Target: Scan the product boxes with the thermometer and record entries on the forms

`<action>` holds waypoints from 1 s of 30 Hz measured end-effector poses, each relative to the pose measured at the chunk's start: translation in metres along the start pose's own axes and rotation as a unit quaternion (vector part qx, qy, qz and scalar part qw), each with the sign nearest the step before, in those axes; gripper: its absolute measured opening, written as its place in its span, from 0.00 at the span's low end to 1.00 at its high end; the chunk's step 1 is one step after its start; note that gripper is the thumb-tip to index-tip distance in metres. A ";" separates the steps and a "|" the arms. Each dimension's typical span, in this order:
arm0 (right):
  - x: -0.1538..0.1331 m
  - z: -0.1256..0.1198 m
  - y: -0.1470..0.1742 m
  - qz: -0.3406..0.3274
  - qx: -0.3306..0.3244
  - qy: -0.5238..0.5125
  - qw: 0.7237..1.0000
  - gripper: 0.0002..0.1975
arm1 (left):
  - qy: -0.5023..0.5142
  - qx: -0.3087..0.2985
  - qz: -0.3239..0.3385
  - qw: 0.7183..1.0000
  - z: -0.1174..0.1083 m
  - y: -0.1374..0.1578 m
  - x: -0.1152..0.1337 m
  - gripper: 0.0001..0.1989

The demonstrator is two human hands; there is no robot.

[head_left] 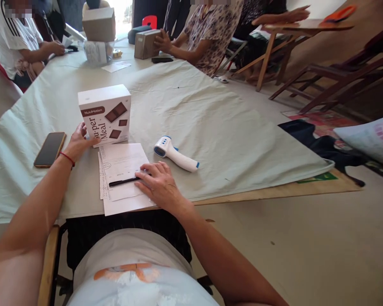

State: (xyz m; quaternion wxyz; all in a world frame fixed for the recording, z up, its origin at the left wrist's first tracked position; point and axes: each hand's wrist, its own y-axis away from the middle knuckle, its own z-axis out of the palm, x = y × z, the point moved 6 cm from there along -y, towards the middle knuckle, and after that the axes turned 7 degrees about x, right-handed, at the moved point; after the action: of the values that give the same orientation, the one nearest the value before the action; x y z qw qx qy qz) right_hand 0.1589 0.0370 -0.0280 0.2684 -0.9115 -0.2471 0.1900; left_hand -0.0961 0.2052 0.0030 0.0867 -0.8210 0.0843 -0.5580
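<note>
My work now is at the white box [100,100] w/ brown bars printed on its front: it stands upright on the pale tablecloth [230,140], at the far edge of the papers [124,159]; from remote I can't tell if it touches them. My L hand [78,142] grasps its lower left corner, thumb on the front, fingers at the side. My R hand [161,182] rests over the papers, fingers loosely bent around a black pen [116,183]; whether they really grip it, I can't tell. I judge the step as steadying the box while the pen lies ready, i.e. no writing yet. IMO the next move calls for a calm L hand, and for a proper pinch of the pen before any writing. Further out, the phone [50,149] lies L of my L hand, the white-blue thermometer [178,158] R of the papers. At the far end, a co-worker's hand [163,42] touches a brown carton [143,46], well apart from mine.
</note>
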 end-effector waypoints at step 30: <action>-0.001 0.002 -0.003 0.018 -0.009 0.023 1.000 0.11 | -0.013 -0.117 -0.030 0.993 0.055 0.064 0.036 0.40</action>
State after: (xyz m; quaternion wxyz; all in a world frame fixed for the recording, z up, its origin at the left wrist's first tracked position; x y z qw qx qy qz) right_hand 0.1558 0.0391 -0.0273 0.2622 -0.9224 -0.2261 0.1710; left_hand -0.0346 0.1373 0.0001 -0.0254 -0.8346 0.1234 -0.5363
